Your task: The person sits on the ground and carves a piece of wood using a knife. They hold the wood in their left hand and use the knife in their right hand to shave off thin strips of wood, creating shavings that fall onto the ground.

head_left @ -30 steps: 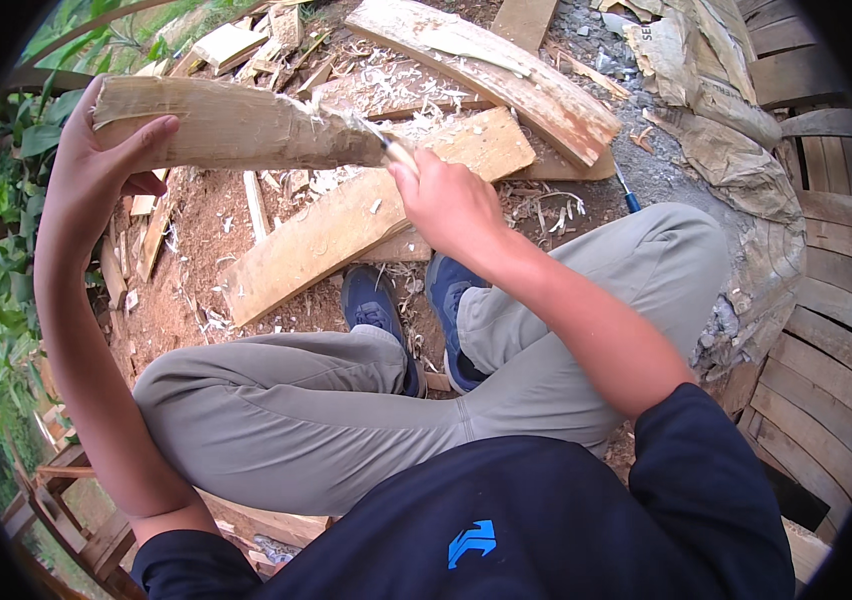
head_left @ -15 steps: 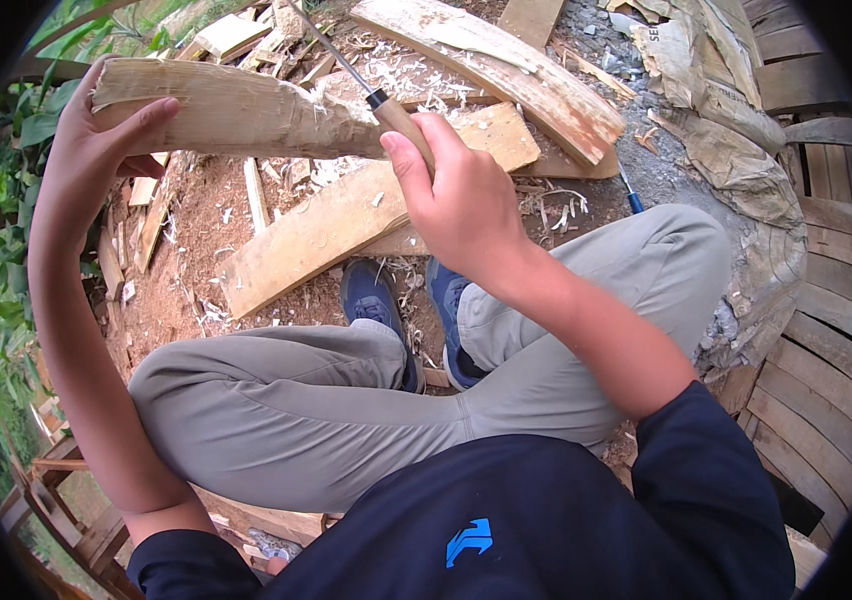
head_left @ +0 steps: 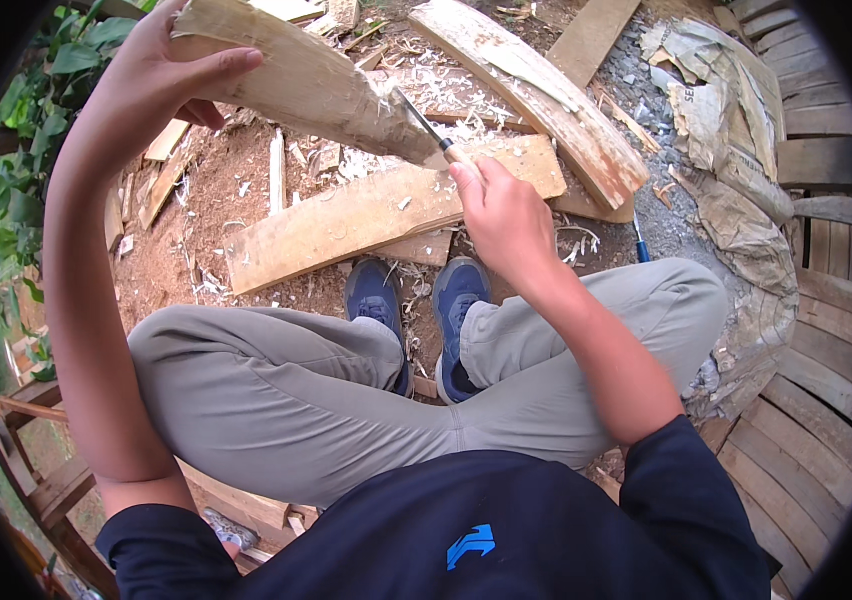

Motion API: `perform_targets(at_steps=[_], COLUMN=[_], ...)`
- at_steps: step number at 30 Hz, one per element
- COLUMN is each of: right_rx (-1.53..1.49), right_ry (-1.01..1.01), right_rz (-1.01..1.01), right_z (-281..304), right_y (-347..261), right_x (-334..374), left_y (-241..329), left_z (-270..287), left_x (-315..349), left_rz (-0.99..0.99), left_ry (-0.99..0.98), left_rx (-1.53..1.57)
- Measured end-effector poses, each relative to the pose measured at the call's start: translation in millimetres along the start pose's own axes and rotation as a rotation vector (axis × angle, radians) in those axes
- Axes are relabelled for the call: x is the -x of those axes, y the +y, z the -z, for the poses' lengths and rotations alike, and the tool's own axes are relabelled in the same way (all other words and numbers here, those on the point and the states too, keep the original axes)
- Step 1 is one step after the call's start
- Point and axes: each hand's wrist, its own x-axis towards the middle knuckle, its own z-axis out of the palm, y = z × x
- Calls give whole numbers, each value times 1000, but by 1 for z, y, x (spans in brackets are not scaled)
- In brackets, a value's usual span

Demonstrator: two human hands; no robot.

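My left hand (head_left: 186, 75) is closed around the far upper end of a pale, rough-hewn piece of wood (head_left: 296, 85), held aslant above the ground. Its lower end points toward my right hand (head_left: 509, 215), which grips the light wooden handle of a thin-bladed tool (head_left: 428, 128) with a black collar. The narrow metal blade lies against the wood's right edge, where the surface looks freshly cut and splintered. How far the blade reaches past that edge cannot be seen. Beneath the work lies a flat tan board (head_left: 346, 215) strewn with chips.
A thick, partly barked slab (head_left: 536, 95) lies ahead to the right, beside another plank (head_left: 594, 40). A blue-handled tool (head_left: 642, 248) rests near my right knee. Torn paper sacks (head_left: 736, 190) and a slatted wooden wall (head_left: 826, 330) stand right; leafy plants (head_left: 16, 200) grow left.
The piece of wood has tilted, its right end now lower. My right hand has moved right and nearer, and the tool's blade has come from pointing upward beyond the wood onto its edge.
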Motion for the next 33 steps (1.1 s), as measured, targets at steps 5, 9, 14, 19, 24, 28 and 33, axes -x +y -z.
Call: perform_targets(at_steps=[5,9,14,19,24,28,33], right_rx=[-305,21,-572,142,-271,389,-151], right_ry=[257,-36,533,-59,256,-211,249], right_rz=[92,-123,246,-71,8,-46,5], right_z=[5,-21,6,-15,5,-9,16], right_y=[-24,37,-18,15,-20,10,-26], right_x=[13,2,-4,2,2,2,9], left_y=[45,39,34,25,16,27,16], left_z=[-14,-24,6,-14,13,-6,4], left_x=[25,11,17,13,15,7,2], left_rz=[-32,-47,123,83,152,241,200], left_ry=[64,21,-60,32,-65,39,-83], left_rx=[-10,51,211,111,199,176,287])
